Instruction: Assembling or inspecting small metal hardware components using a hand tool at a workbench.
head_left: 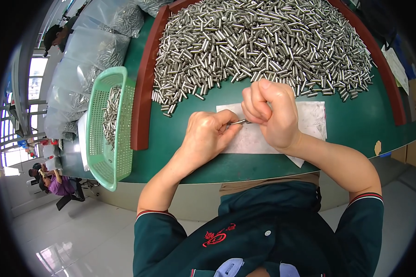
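Observation:
Between the thumb and forefinger of my left hand [203,134] is a small shiny metal pin [238,122]. Its other end reaches the curled fingers of my right hand [278,113], which is closed like a fist; whatever lies inside it is hidden. Both hands are over a smudged white sheet of paper [312,121] on the green tabletop [180,161]. Just beyond them spreads a large heap of similar short metal pins [263,46], with a few strays along its near edge.
Dark red rails [142,106] flank the heap on both sides. Outside the left rail stands a light green perforated basket [97,157] with some pins in it. Several clear plastic bags [94,48] of pins line the left. A person in purple [61,185] sits farther off.

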Action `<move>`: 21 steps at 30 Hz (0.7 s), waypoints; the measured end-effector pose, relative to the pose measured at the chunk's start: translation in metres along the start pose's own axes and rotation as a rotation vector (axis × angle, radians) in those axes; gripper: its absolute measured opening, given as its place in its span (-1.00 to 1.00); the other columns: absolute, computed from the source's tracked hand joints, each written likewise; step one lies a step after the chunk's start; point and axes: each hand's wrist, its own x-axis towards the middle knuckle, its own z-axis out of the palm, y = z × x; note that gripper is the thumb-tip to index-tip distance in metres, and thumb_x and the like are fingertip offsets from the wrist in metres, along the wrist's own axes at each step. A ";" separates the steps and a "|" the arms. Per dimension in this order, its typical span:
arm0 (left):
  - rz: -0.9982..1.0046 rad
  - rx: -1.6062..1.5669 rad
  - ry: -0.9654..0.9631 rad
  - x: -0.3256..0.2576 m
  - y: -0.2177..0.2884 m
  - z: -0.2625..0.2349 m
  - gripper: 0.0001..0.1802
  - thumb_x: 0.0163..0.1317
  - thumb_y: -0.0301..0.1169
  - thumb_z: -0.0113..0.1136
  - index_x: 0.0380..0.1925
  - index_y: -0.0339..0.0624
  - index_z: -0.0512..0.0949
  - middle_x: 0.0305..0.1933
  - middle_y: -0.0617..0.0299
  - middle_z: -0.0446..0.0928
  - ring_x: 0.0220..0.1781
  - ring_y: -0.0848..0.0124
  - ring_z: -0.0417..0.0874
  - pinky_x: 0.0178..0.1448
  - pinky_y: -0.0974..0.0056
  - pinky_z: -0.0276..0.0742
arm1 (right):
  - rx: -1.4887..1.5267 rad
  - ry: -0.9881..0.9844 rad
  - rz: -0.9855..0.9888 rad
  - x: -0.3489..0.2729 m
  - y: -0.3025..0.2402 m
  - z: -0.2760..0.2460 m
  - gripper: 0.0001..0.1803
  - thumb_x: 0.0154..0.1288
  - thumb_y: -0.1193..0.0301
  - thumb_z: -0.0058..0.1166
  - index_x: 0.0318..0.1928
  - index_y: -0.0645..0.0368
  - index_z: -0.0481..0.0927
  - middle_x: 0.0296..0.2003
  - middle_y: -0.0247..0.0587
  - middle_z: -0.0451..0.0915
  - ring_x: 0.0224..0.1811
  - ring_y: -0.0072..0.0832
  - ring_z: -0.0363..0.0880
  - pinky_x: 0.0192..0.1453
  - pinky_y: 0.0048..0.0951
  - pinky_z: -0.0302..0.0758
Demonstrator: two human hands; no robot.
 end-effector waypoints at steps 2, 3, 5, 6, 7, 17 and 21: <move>-0.001 -0.003 -0.008 0.002 0.001 -0.001 -0.92 -0.13 -0.49 0.22 -0.59 -0.24 0.52 -0.82 0.13 0.33 -0.77 0.22 0.39 -0.65 0.25 0.28 | -0.058 -0.008 -0.036 -0.001 0.000 0.002 -0.57 0.24 0.35 -0.36 -0.79 0.10 0.08 -0.82 -0.42 0.04 -0.73 -0.66 -0.08 -0.65 -0.58 -0.04; -0.004 -0.003 -0.013 0.002 0.002 -0.001 -0.92 -0.13 -0.49 0.21 -0.59 -0.24 0.51 -0.82 0.12 0.33 -0.77 0.21 0.39 -0.65 0.25 0.28 | -0.057 -0.007 -0.034 -0.002 0.001 0.003 -0.57 0.24 0.35 -0.36 -0.79 0.10 0.08 -0.82 -0.42 0.04 -0.73 -0.66 -0.08 -0.65 -0.58 -0.04; -0.006 0.000 -0.013 0.002 0.001 -0.002 -0.93 -0.12 -0.49 0.20 -0.59 -0.23 0.51 -0.81 0.12 0.33 -0.77 0.20 0.40 -0.65 0.24 0.29 | -0.101 -0.013 -0.055 -0.004 0.003 0.005 -0.58 0.24 0.37 -0.36 -0.79 0.12 0.10 -0.82 -0.41 0.06 -0.73 -0.66 -0.06 -0.64 -0.59 -0.03; -0.004 0.001 -0.011 0.002 0.002 -0.002 -0.93 -0.12 -0.49 0.20 -0.60 -0.23 0.52 -0.81 0.11 0.34 -0.76 0.19 0.40 -0.64 0.23 0.29 | -0.101 -0.013 -0.054 -0.005 0.004 0.006 -0.58 0.24 0.37 -0.36 -0.79 0.12 0.10 -0.82 -0.41 0.06 -0.73 -0.66 -0.06 -0.64 -0.59 -0.03; -0.004 0.001 -0.011 0.002 0.002 -0.002 -0.93 -0.12 -0.49 0.20 -0.60 -0.23 0.52 -0.81 0.11 0.34 -0.76 0.19 0.40 -0.64 0.23 0.29 | -0.145 -0.006 -0.069 -0.005 0.004 0.007 -0.58 0.24 0.38 -0.36 -0.79 0.12 0.10 -0.82 -0.40 0.07 -0.73 -0.65 -0.05 -0.63 -0.58 -0.03; -0.235 -0.529 -0.039 -0.003 -0.003 -0.012 -0.87 0.05 -0.43 0.16 -0.49 -0.28 0.49 -0.69 0.35 0.32 -0.64 0.66 0.27 -0.56 0.51 0.19 | -0.066 -0.005 0.019 -0.002 -0.003 0.001 -0.58 0.25 0.34 -0.38 -0.77 0.11 0.06 -0.82 -0.39 0.05 -0.75 -0.65 -0.08 -0.67 -0.58 -0.05; -0.297 -1.403 -0.166 0.001 -0.017 -0.012 -0.83 0.15 -0.34 0.10 -0.31 -0.17 0.42 -0.41 0.17 0.46 -0.63 0.64 0.16 -0.53 0.54 0.11 | 0.016 -0.022 0.052 0.000 -0.003 -0.006 -0.59 0.24 0.38 -0.38 -0.77 0.12 0.05 -0.82 -0.40 0.09 -0.76 -0.66 -0.01 -0.67 -0.59 -0.03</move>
